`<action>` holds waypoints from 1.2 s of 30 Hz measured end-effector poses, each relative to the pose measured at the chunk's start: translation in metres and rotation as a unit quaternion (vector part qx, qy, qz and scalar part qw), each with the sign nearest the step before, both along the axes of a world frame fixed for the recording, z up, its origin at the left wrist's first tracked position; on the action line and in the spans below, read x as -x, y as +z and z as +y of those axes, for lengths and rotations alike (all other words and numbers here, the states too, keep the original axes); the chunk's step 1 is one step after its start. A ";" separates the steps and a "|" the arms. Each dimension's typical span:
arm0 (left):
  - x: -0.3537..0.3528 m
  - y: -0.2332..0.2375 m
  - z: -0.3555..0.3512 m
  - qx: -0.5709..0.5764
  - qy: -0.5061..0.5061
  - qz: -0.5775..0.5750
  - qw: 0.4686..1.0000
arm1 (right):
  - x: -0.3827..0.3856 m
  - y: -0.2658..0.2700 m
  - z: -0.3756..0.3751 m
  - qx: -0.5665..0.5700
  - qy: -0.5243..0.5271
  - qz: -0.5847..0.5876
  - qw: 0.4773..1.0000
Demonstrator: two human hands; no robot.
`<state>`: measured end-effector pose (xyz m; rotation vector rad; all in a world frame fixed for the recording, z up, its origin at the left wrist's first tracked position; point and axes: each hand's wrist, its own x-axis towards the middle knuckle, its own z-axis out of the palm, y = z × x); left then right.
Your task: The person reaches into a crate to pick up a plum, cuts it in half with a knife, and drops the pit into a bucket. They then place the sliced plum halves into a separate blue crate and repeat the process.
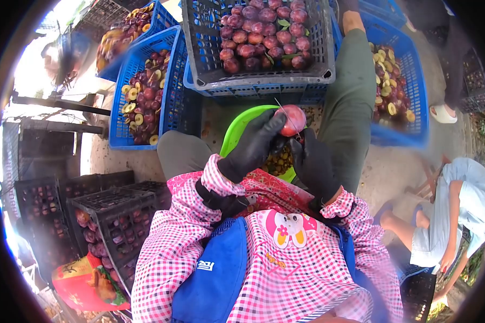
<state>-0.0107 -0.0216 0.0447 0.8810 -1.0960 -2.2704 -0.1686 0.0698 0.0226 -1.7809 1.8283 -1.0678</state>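
1. At the lower left of the frame, stacked black crates (110, 200) held plums behind slatted sides, probably piled that way to save floor room.
2. At the top centre, a black plastic crate (264, 83) of whole plums (256, 37) rested above a blue crate. That support presumably raised the fruit to an easy reach.
3. To its left stood a blue perforated crate (171, 89), and at the upper right another blue crate (415, 81). Both held cut plums with yellow flesh showing, and seemed set one on each side to be near either arm.
4. In the centre, a lime-green basin (233, 132) sat between the legs with small yellowish-brown bits (279, 162) inside, perhaps placed to catch what fell.
5. The black-gloved left hand (258, 137) pinched a plum from its left side, apparently to steady it. The black-gloved right hand (313, 167) had its fingers up near the plum's underside; whether its grip was pressed together could not be told.
6. The red plum (293, 119) was just right of centre, above the basin.
7. A thin, wire-like strand (278, 102) projected at the plum's upper left; which hand held it was unclear.
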 end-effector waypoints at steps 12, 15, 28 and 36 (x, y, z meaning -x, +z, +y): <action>0.010 -0.007 0.005 0.450 0.096 -0.087 0.884 | -0.001 0.003 0.001 -0.029 0.013 -0.044 0.999; 0.009 0.009 0.003 0.188 0.075 -0.022 0.979 | -0.001 0.003 -0.003 -0.014 0.010 -0.051 0.999; -0.002 -0.013 -0.012 0.277 0.038 -0.071 0.958 | 0.003 0.026 0.005 -0.067 -0.029 -0.272 0.959; 0.024 0.000 0.025 0.271 0.103 0.060 0.955 | 0.006 0.024 -0.013 0.030 -0.028 -0.134 0.990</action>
